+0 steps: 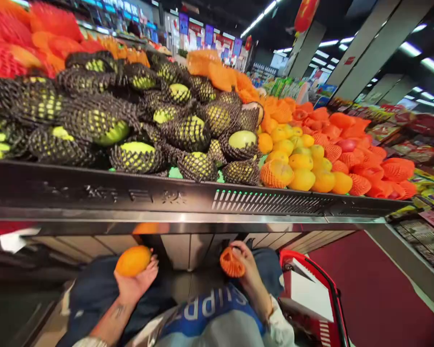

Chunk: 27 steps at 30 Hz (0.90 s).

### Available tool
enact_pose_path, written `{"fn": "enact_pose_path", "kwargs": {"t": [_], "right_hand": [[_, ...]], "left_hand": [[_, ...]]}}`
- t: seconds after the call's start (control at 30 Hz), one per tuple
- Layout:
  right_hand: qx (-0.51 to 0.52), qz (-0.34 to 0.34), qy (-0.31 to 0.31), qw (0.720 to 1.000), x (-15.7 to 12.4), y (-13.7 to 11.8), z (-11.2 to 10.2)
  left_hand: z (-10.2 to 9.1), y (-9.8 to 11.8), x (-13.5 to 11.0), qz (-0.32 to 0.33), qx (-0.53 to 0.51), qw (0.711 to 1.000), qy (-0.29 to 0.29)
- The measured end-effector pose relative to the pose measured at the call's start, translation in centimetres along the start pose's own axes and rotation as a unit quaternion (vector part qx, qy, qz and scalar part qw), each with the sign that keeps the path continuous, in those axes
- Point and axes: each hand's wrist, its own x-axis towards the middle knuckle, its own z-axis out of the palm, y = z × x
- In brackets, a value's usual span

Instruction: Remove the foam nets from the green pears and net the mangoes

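My left hand [135,282] is closed around a bare orange [133,260], held low in front of my body below the display's edge. My right hand [248,267] grips a crumpled orange foam net sleeve [231,262], about level with the orange and apart from it. Both hands hang under the front rail of the fruit stand [188,212]. Above it lie bare oranges and yellow citrus [300,164], some in orange nets.
Green fruit in black foam nets [137,120] fills the left and middle of the stand. Red-netted fruit [369,164] lies at the right. A red shopping basket [311,294] stands at my right side. Packaged goods [419,144] line a shelf far right across a red floor.
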Motion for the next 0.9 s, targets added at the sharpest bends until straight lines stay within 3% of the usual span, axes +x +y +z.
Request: {"fn": "enact_pose_path", "kwargs": {"t": [0.1,0.2,0.37,0.5,0.57,0.7,0.9], "right_hand": [[0.057,0.046,0.033,0.997,0.1,-3.3,-0.5],[0.048,0.033,0.039,0.998,-0.5,-4.9,-0.4],[-0.036,-0.015,0.058,0.998,-2.8,-3.0,-0.1],[-0.140,-0.043,0.087,0.985,-4.4,-1.7,-0.5],[-0.193,-0.053,0.045,0.979,-5.0,-2.1,-0.7],[-0.249,-0.044,-0.090,0.963,-5.6,-3.6,-0.5],[-0.299,-0.026,-0.105,0.948,-5.1,-3.5,-0.3]], "left_hand": [[1.0,-1.1,-1.8,-0.018,-0.026,0.999,-0.022],[1.9,-2.5,-4.3,-0.043,0.015,0.996,-0.079],[4.4,-4.7,-7.8,-0.093,0.122,0.967,-0.205],[7.7,-6.8,-9.3,-0.171,0.147,0.908,-0.353],[8.9,-7.9,-9.7,-0.190,0.161,0.882,-0.401],[9.8,-9.5,-10.0,-0.141,0.219,0.884,-0.389],[9.1,-9.2,-9.4,-0.064,0.241,0.907,-0.340]]}}
